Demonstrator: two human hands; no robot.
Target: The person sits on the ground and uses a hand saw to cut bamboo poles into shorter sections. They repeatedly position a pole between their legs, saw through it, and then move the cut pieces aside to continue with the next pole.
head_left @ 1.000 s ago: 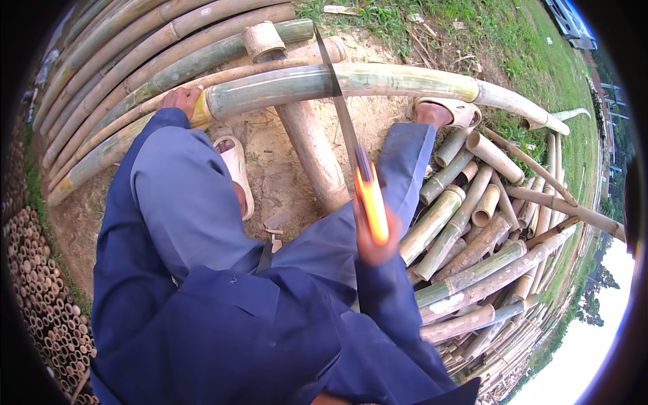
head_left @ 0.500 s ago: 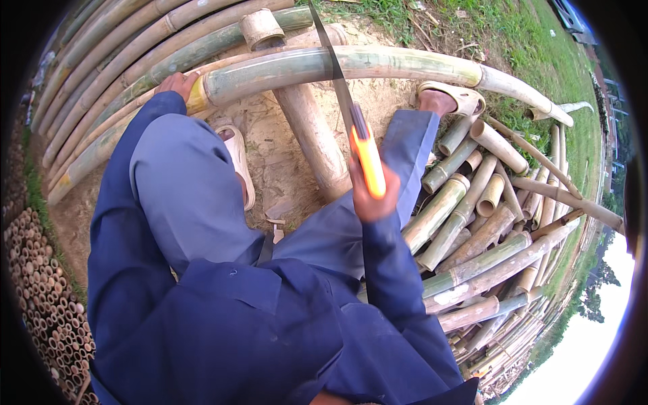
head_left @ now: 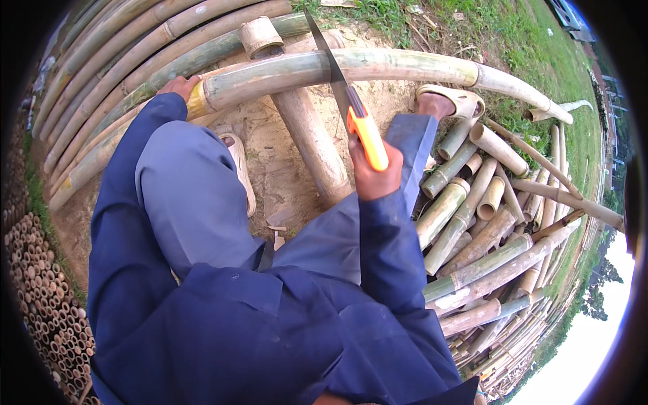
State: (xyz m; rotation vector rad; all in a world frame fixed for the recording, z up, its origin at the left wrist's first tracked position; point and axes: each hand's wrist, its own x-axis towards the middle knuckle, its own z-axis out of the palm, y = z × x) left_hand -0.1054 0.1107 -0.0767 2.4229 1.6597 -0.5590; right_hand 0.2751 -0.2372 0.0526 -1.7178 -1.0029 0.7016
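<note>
A long bamboo pole runs across in front of me, resting on a thick bamboo log. My right hand is closed around the orange handle of a handsaw. The saw's blade crosses the pole just right of the supporting log, its tip pointing away from me. To the left, my left hand grips the same pole beside a yellowish joint; its fingers are partly hidden on the far side.
Long bamboo poles lie side by side at far left. A short bamboo piece sits behind the pole. Cut bamboo lengths are heaped at right, near my sandalled foot. Stacked bamboo ends show at lower left.
My right hand and the saw handle have moved a little away from me, and the blade leans slightly more to the left. My left hand stays on the pole.
</note>
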